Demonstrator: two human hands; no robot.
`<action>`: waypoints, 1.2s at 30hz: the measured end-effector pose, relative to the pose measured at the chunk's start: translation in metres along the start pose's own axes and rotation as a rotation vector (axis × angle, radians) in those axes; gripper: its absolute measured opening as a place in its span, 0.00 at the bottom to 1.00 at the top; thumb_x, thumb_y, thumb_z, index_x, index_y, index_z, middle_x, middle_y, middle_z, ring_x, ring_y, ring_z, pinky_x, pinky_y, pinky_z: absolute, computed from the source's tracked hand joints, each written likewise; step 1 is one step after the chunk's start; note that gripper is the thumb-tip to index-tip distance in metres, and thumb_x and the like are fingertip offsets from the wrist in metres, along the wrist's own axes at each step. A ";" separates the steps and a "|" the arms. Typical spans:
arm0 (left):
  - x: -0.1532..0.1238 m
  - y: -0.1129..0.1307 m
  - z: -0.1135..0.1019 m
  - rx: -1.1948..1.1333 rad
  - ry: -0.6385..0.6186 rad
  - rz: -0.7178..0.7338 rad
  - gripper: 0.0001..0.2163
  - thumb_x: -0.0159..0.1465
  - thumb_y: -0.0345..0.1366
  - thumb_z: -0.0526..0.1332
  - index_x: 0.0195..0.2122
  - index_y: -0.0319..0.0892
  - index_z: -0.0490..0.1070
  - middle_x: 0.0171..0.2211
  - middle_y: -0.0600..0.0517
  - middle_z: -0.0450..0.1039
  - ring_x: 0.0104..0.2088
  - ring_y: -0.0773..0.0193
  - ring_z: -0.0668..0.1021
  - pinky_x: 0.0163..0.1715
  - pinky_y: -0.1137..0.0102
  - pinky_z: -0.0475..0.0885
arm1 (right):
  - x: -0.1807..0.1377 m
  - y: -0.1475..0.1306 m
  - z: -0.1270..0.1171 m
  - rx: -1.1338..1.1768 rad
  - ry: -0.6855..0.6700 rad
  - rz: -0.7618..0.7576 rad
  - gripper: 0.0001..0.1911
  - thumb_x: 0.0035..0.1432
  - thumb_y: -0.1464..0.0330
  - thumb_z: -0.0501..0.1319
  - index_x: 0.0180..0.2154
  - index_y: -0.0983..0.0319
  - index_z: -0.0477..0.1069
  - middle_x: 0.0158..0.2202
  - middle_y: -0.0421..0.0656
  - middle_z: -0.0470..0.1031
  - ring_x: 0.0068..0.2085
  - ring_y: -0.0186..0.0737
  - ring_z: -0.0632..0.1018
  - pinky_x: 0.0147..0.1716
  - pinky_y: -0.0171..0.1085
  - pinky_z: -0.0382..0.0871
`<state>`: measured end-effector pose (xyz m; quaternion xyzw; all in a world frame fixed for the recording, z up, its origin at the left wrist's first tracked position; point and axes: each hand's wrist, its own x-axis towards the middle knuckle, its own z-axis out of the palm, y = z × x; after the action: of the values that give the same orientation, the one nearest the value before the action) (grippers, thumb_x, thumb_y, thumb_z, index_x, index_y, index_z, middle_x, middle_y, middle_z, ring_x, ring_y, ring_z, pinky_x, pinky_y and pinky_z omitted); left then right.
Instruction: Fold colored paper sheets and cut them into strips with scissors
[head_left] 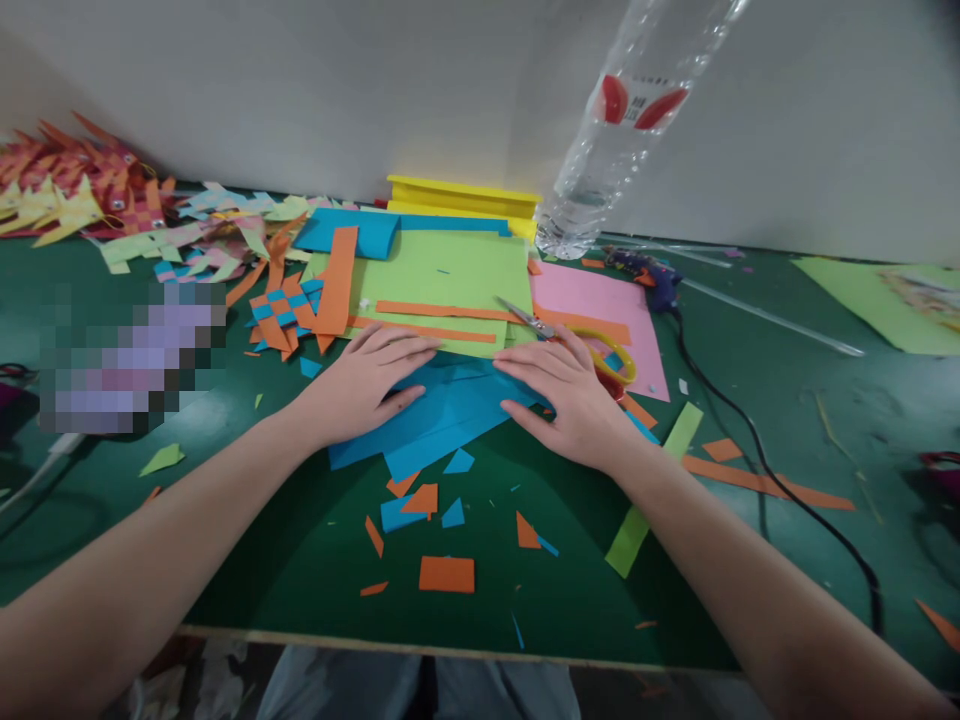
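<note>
My left hand [379, 375] lies palm down with fingers stretched over blue paper sheets [442, 400] and the near edge of a light green sheet [450, 270]. My right hand [566, 395] rests opposite, fingers spread, on the right part of the blue paper. Neither hand grips anything that I can see. Scissors with yellow handles [611, 360] lie just beyond my right hand, partly hidden by it, blades on the green sheet. Orange strips [450, 312] lie across the green sheet. A woven blue and orange paper piece [285, 312] is left of it.
A clear plastic bottle [626, 120] stands behind at the right. A glue gun [652, 275] with a black cord lies near pink paper [600, 310]. Red and yellow paper fish [82, 190] pile at the back left. Paper scraps [446, 574] dot the table's front.
</note>
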<state>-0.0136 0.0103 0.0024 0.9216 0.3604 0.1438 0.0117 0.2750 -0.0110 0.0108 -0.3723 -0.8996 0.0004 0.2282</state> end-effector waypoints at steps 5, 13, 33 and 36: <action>0.001 0.002 -0.001 -0.030 -0.007 0.017 0.21 0.72 0.43 0.49 0.62 0.39 0.64 0.62 0.45 0.66 0.62 0.52 0.66 0.63 0.51 0.57 | 0.000 -0.001 -0.001 0.028 -0.005 -0.053 0.18 0.65 0.64 0.58 0.55 0.59 0.67 0.55 0.45 0.75 0.58 0.46 0.72 0.67 0.59 0.46; 0.003 0.003 -0.005 -0.260 0.073 -0.076 0.21 0.72 0.42 0.48 0.58 0.36 0.69 0.58 0.42 0.70 0.59 0.52 0.70 0.60 0.53 0.65 | 0.000 -0.002 -0.002 -0.002 0.091 -0.065 0.19 0.64 0.66 0.58 0.57 0.59 0.64 0.61 0.49 0.70 0.61 0.48 0.70 0.65 0.57 0.53; 0.000 0.008 -0.014 -0.141 0.341 -0.122 0.18 0.70 0.36 0.51 0.60 0.43 0.66 0.59 0.45 0.68 0.59 0.53 0.71 0.60 0.56 0.65 | 0.001 0.001 0.001 -0.067 0.136 0.157 0.11 0.66 0.66 0.54 0.49 0.58 0.68 0.57 0.50 0.72 0.58 0.50 0.73 0.64 0.60 0.51; -0.001 0.010 -0.012 -0.046 0.301 0.019 0.18 0.69 0.32 0.51 0.60 0.44 0.64 0.58 0.45 0.69 0.57 0.54 0.72 0.58 0.56 0.66 | 0.001 0.001 0.001 -0.070 0.169 0.156 0.09 0.64 0.67 0.56 0.45 0.58 0.70 0.61 0.51 0.67 0.59 0.53 0.70 0.62 0.61 0.56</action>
<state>-0.0108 0.0019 0.0146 0.8924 0.3459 0.2888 -0.0226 0.2745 -0.0095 0.0107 -0.4478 -0.8449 -0.0445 0.2892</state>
